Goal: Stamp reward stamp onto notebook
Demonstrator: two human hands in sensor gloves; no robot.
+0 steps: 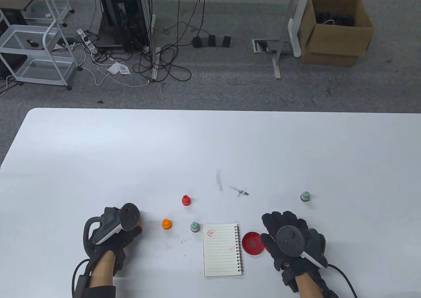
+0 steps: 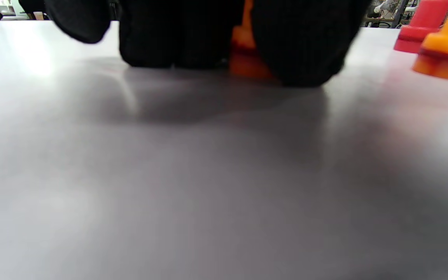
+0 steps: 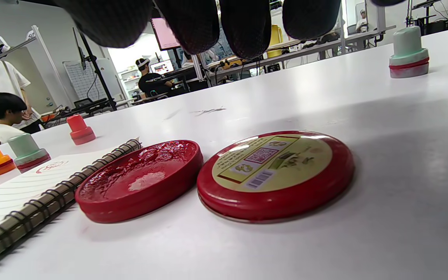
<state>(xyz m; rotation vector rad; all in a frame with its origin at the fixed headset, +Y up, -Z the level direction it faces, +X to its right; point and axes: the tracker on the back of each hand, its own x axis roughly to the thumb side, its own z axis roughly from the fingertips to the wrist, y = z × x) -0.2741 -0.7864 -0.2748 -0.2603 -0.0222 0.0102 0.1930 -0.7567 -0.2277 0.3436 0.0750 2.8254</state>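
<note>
Left hand (image 1: 113,234) gripping an orange stamp (image 2: 247,58) on the tabletop (image 1: 98,153), right hand (image 1: 292,240) open above the ink lid (image 3: 276,175), notebook (image 1: 222,250) between them.

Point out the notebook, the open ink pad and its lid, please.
notebook (image 1: 221,250): table view, middle of the lined page.
open ink pad (image 3: 140,177): right wrist view, on the red ink surface.
lid (image 3: 272,161): right wrist view, on the yellow label on top.
</note>
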